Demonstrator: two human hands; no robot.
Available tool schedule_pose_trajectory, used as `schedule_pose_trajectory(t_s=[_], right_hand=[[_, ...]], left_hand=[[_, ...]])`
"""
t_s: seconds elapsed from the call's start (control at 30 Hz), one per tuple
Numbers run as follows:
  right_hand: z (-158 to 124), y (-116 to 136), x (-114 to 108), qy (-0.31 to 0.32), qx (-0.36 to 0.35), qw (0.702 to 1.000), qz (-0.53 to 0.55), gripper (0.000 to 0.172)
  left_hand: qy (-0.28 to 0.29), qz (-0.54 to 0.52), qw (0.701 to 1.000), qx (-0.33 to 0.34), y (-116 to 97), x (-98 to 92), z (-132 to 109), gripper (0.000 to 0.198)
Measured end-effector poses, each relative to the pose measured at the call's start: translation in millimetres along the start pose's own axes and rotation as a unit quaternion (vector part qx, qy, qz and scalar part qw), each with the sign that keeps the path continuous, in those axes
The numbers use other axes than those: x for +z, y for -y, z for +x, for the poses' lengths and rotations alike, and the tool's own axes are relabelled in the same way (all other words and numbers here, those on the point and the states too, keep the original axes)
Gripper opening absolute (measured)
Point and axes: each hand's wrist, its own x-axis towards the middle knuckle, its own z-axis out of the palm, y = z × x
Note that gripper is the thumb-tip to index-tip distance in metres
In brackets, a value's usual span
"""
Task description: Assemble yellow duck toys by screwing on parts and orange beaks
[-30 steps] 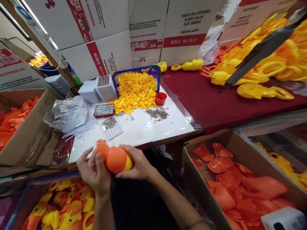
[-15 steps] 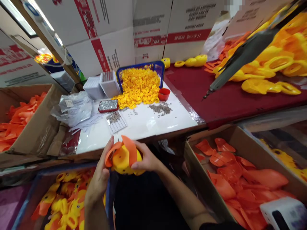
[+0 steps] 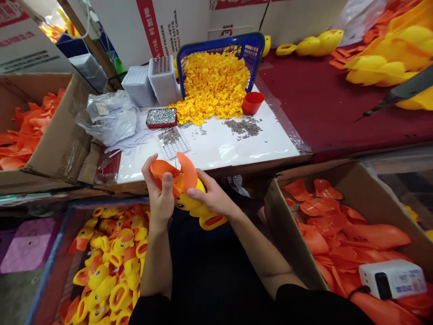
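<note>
Between my hands is a yellow plastic duck toy point(image 3: 199, 208) with an orange two-part bill point(image 3: 188, 174), a printed eye and a loop-shaped handle end. My left hand point(image 3: 158, 192) grips one orange bill piece, thumb on its near side. Wrapped round the yellow body from the right, my right hand point(image 3: 214, 195) presses its thumb near the base of the other bill piece. The bill halves stand apart. Just beyond my hands, a small clear tray point(image 3: 174, 143) with metal bits lies on the white table top point(image 3: 216, 155).
A blue basket point(image 3: 221, 43) spills small yellow parts, beside a red cup point(image 3: 253, 104) and loose screws point(image 3: 244, 128). Finished-looking ducks fill a bin point(image 3: 47, 271) at lower left. Cardboard boxes point(image 3: 358, 174) of orange pieces flank me. An electric screwdriver point(image 3: 402, 92) hangs at right.
The duck has turned so its eye, body and handle end now show. My left fingers have closed onto the bill piece. The view has shifted, and the screwdriver appears farther right.
</note>
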Motion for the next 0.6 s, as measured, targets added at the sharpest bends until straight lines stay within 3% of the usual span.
schedule_pose_trajectory(t_s=[0.33,0.6], right_hand=[[3.2,-5.1,5.7,-0.033,0.018,0.998,0.044,0.053],[1.2,-2.2,-7.0,-0.060,-0.027,0.995,-0.071,0.056]], left_hand=[[-0.028,0.007,0.999,-0.022,5.7,2.1,-8.7,0.047],[0.004,-0.010,0.999,-0.037,19.1,5.3,-6.9,0.049]])
